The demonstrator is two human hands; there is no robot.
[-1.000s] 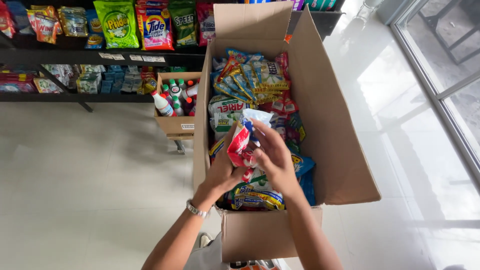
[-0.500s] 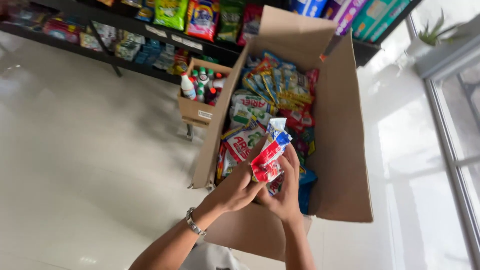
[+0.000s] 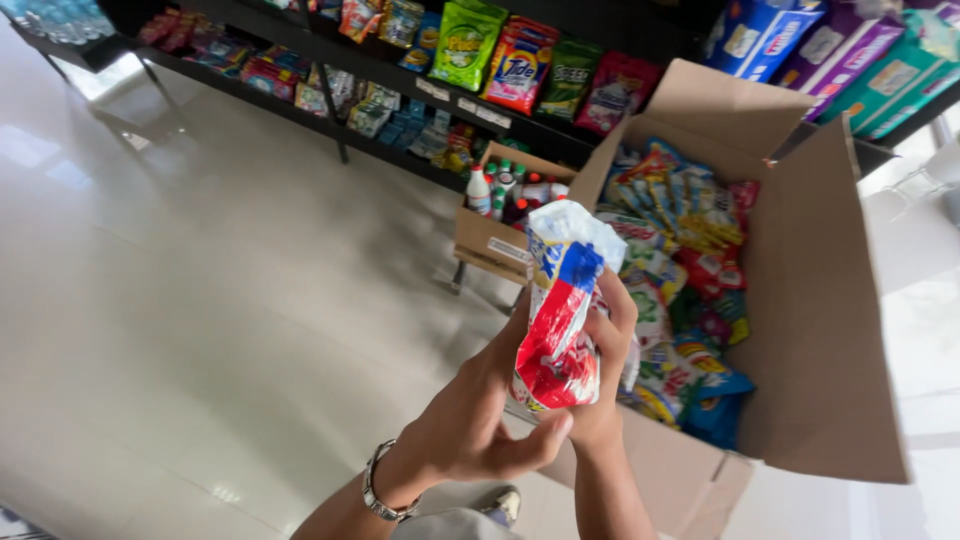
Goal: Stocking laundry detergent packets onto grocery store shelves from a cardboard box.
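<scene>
Now we hold a soft packet with both of our hands. It is white at the top, blue in the middle and red at the bottom, and it stands nearly upright, leaning a little. Our left hand cups it from the left and from below, with the thumb curled under the red end. Our right hand wraps around its right side, and the fingers press on the back of it. Both hands are closed on the packet, so it hangs in the air and touches nothing else. A silver bracelet sits on our left wrist.

Just behind and to the right of our hands is a big open cardboard box. It is full of bright packets, piled loosely. Farther away, past the top of our packet, is a small cardboard box with bottles standing in it. Beyond that runs a long dark shelf with more bags. To the left of our hands the shiny pale floor spreads out.
</scene>
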